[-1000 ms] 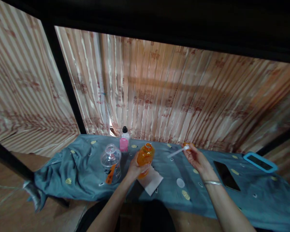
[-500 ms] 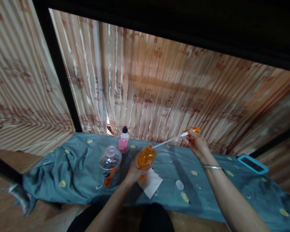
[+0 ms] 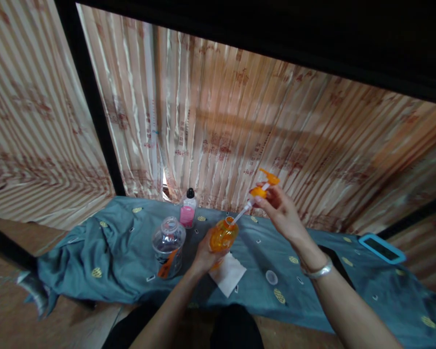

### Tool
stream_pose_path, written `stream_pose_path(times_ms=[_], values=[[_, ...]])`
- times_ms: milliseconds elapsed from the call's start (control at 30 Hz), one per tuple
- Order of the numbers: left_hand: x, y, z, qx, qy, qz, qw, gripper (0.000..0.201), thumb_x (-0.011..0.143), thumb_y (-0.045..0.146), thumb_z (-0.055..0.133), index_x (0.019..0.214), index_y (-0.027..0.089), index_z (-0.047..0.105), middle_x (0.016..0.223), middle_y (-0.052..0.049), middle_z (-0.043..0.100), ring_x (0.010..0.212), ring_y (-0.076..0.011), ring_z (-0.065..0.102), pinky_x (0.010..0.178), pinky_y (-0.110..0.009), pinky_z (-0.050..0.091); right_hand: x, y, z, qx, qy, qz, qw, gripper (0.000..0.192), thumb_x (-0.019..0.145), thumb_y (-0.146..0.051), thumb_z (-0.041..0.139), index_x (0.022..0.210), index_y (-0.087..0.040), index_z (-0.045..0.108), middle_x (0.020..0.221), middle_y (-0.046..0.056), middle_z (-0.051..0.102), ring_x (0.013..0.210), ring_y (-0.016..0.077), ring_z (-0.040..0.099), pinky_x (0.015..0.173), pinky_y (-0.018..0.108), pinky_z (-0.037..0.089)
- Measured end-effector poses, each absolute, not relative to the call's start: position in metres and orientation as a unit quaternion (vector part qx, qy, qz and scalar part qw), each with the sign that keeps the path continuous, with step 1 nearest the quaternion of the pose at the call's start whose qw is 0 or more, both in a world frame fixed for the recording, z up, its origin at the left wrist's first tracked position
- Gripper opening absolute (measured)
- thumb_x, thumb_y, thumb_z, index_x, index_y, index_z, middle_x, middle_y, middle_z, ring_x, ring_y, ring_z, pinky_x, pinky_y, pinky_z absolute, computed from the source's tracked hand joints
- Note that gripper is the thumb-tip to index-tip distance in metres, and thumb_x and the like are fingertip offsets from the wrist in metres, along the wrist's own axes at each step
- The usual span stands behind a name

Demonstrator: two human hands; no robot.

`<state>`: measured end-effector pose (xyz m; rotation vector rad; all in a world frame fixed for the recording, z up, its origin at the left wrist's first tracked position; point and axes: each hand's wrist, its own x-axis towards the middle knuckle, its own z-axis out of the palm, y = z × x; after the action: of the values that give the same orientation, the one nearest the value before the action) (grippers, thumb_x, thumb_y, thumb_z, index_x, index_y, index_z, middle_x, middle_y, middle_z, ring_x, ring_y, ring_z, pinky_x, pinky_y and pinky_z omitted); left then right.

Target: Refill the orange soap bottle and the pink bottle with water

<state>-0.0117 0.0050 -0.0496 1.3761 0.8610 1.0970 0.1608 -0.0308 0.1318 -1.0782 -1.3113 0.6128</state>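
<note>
My left hand (image 3: 205, 253) is wrapped round an orange see-through bottle (image 3: 223, 235), which tilts a little to the right with its mouth uncovered. In my right hand (image 3: 281, 208) is an orange pump head (image 3: 258, 193) with a white tube, pinched by the collar. The tube slants down to the left, its lower end at the bottle's mouth; I cannot tell how far inside it reaches. Under the bottle a white paper napkin (image 3: 229, 276) lies on the cloth. A clear plastic jug with an orange label (image 3: 169, 249) stands left of my left hand.
A small bottle with a pink label and black cap (image 3: 187, 211) stands at the back. On the blue-green cloth (image 3: 123, 252) are a round clear lid (image 3: 271, 277), a dark flat object (image 3: 336, 264) partly behind my right wrist, and a blue-framed tablet (image 3: 382, 248). Black frame bars and curtains surround the surface.
My right hand has moved left towards the bottle and turned the pump head more upright. The pump's tube is steeper now. My left hand still holds the bottle in nearly the same place.
</note>
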Motion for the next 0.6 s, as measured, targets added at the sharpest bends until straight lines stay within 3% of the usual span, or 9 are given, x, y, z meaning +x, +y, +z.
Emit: stream_pose_path(times_ms=[233,600], values=[[-0.012,0.004,-0.048,0.589,0.341,0.471,0.562,0.057,0.061,0.022,0.078,0.116,0.021,0.060,0.110,-0.005,0.071,0.100,-0.0253,0.067,0.088,-0.037,0.053,0.135,-0.029,0.072,-0.497,-0.646,0.253,0.522,0.036,0.083,-0.037,0.069,0.112,-0.019,0.060,0.102,0.004,0.068,0.094,0.0188,0.064,0.091,0.043,0.048],[-0.011,0.003,-0.051,0.596,0.359,0.473,0.540,0.059,0.061,0.019,0.078,0.117,0.022,0.060,0.111,-0.007,0.071,0.101,-0.0270,0.067,0.089,-0.038,0.053,0.134,-0.028,0.049,-0.502,-0.658,0.257,0.499,0.039,0.085,-0.042,0.066,0.115,-0.019,0.059,0.109,0.006,0.067,0.103,0.0212,0.064,0.095,0.047,0.048]])
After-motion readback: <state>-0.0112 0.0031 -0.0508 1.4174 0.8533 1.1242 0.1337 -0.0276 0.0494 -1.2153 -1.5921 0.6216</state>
